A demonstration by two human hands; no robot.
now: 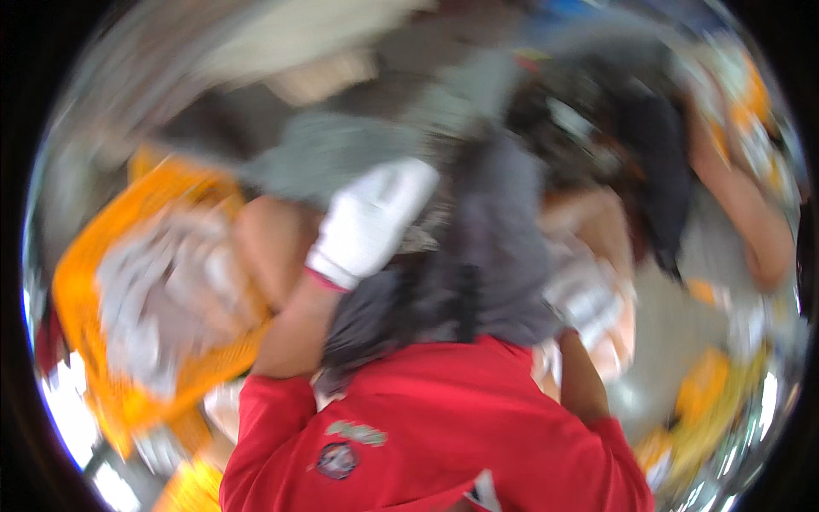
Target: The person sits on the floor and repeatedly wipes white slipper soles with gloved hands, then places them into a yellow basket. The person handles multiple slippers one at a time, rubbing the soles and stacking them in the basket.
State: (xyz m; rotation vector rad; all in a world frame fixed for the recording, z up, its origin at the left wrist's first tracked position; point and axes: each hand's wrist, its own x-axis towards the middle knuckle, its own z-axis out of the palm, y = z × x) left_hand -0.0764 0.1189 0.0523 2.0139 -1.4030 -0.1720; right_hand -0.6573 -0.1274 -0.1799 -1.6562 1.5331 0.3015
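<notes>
The picture is heavily blurred by motion. My left hand (pixel 371 222), in a white glove with a pink cuff, reaches up and lies against a dark grey garment (pixel 495 256) held in front of my red shirt (pixel 426 427). Whether its fingers grip the cloth is hidden by blur. My right hand (pixel 589 299), also in a white glove, is closed on the garment's right edge. The garment hangs bunched between both hands. A paler grey-green cloth (pixel 333 154) lies just behind my left hand.
An orange plastic crate (pixel 111 256) with pale bundled items stands at my left. At the right another person's bare arm (pixel 751 222) and a black cloth (pixel 657 162) show. Yellow and orange things (pixel 708 401) lie at lower right.
</notes>
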